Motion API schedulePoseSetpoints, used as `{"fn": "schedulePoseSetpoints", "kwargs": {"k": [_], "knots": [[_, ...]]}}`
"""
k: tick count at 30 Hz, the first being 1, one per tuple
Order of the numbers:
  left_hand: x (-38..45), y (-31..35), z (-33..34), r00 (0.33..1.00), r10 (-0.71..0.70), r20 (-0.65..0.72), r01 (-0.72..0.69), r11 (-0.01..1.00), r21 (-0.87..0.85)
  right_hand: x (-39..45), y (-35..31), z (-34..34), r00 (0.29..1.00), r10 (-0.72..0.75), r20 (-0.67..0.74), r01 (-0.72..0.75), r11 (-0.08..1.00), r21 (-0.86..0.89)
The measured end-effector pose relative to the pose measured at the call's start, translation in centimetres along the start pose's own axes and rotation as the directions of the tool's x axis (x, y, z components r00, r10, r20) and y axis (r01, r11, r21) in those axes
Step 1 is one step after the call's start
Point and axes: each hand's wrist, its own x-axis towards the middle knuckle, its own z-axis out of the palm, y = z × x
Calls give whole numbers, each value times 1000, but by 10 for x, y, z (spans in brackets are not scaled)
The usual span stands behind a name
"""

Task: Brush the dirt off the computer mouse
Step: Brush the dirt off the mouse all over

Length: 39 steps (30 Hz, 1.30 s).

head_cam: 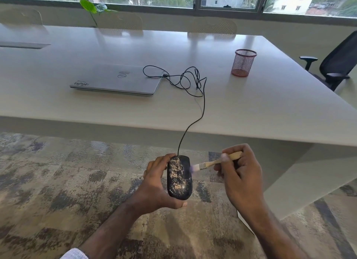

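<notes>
Left hand (154,183) gripped the mouse (179,177), held in the air over the carpet (48,181), in front of the counter (251,107) edge. Pale dirt covered most of the mouse top; the right edge looked cleaner. Right hand (241,173) was closed around the brush (214,162) handle, bristles blurred, touching or just beside the mouse's upper right side. The cable (202,96) ran up onto the counter to the closed laptop (117,79); a mesh cup (243,62) stood well apart. Risks: loosened dirt would probably fall onto the carpet; a hard stroke could twist the mouse in its grip; pulling further back could tighten the cable and drag the laptop.
</notes>
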Motion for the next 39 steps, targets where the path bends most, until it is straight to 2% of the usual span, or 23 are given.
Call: {"fn": "schedulePoseSetpoints", "kwargs": {"k": [2,5,8,10,12,15,18,22,25,27,30,33,35,39], "knots": [[1,0,0,1000,-11,-3,11,1000,-4,-2,-1,1,999,-5,40,3,999,46],[2,0,0,1000,-10,-2,10,1000,-4,-2,3,1,994,-8,105,8,1000,-3],[2,0,-1,1000,-16,8,16,1000,-9,0,5,-1,999,-4,36,5,1000,-20],[2,-1,-1,1000,-22,8,22,1000,-13,0,3,-2,1000,2,5,-2,999,42],[3,-1,0,1000,-27,8,27,999,-19,-1,3,-2,999,20,45,-24,995,99],[3,-1,1,1000,-19,9,19,1000,-20,-1,9,-3,994,26,105,-29,999,29],[3,-1,1,1000,-10,8,10,1000,-10,0,8,-6,998,12,58,-12,1000,11],[3,-1,2,1000,-16,-3,16,1000,-5,-3,0,-4,997,17,69,-25,993,117],[3,0,2,1000,-17,0,17,1000,-5,-5,2,0,992,19,127,-22,999,24],[2,0,2,1000,-8,1,8,1000,12,-4,3,-1,997,6,82,-3,999,-33],[2,-1,2,1000,-7,-3,7,1000,21,-5,-1,-2,999,-25,43,25,1000,-4],[2,-1,2,1000,-11,-8,11,1000,17,-7,-3,0,994,-12,109,8,999,37],[2,-1,2,1000,-7,-8,8,1000,16,-7,-1,0,989,-10,145,12,1000,-13],[1,-2,1,1000,-2,-2,2,1000,9,-4,3,-5,996,-16,92,19,999,-26]]}}
